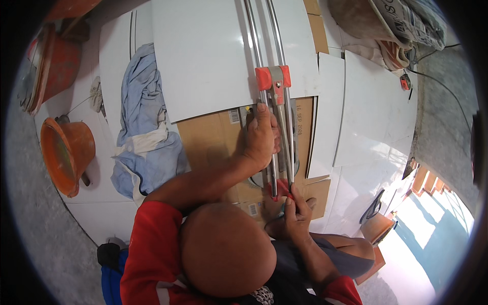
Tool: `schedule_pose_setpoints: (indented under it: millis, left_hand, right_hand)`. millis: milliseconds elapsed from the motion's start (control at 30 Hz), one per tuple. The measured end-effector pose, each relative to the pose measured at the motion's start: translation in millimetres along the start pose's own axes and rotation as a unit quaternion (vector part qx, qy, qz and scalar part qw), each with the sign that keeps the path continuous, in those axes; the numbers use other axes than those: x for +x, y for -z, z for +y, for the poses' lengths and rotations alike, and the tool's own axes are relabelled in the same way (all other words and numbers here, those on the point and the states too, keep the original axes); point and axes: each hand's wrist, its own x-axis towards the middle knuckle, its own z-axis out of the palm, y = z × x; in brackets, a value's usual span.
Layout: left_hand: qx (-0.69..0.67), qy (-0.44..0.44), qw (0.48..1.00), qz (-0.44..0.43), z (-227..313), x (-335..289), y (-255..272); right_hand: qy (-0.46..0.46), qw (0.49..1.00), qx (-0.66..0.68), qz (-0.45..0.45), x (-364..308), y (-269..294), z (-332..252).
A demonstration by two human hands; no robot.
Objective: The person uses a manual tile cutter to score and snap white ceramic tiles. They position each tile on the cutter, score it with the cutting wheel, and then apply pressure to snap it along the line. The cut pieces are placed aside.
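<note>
A manual tile cutter (pixel 274 178) with two long chrome rails runs away from me. A red and grey sliding carriage (pixel 273 79) sits across the rails, and a slim lever slopes from it toward me. My left hand (pixel 262 136) is closed round the left rail, just nearer than the carriage, thumb pointing away. My right hand (pixel 298 212) is closed at the near end of the cutter, beside its red end piece; its fingers partly hide whether they grip the lever or the rail. A large white tile (pixel 208 61) lies at the cutter's far part, over flattened cardboard (pixel 203 140).
Crumpled blue cloth (pixel 142 101) lies to the left, near an orange bucket (pixel 76 147) and a red tub (pixel 61 66). White tile pieces (pixel 328 117) are at the right. Farther right are a tape measure (pixel 405 81), a black cable (pixel 447 89) and a sack (pixel 406 23).
</note>
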Motion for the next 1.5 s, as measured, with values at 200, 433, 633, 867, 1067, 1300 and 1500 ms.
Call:
schedule_pose_setpoints:
  millis: [200, 433, 633, 867, 1067, 1300, 1500]
  left_hand:
    - [-0.028, 0.015, 0.999, -0.04, -2, 4, 8]
    - [-0.019, 0.024, 1.0, -0.007, 23, 12, -5]
    - [-0.02, 0.038, 0.999, 0.002, 24, 15, -6]
    - [-0.006, 0.001, 1.0, -0.007, 17, 16, -5]
    - [0.015, -0.015, 1.0, 0.003, 18, 14, -8]
    - [0.035, -0.03, 0.999, 0.011, 18, 13, -11]
    - [0.028, -0.018, 0.999, 0.014, 17, 14, -11]
  right_hand:
    - [-0.014, 1.0, 0.023, -0.008, 1, 0, 6]
    - [-0.013, 0.999, 0.042, -0.008, 3, 1, 1]
    - [-0.043, 0.996, 0.073, -0.01, 0, -1, 2]
    - [-0.026, 0.999, 0.023, -0.009, 4, -2, -7]
    - [-0.077, 0.993, 0.088, -0.006, 9, -10, -4]
    - [-0.074, 0.989, 0.13, 0.014, 19, -17, -1]
    - [-0.073, 0.992, 0.103, 0.017, 43, -18, -20]
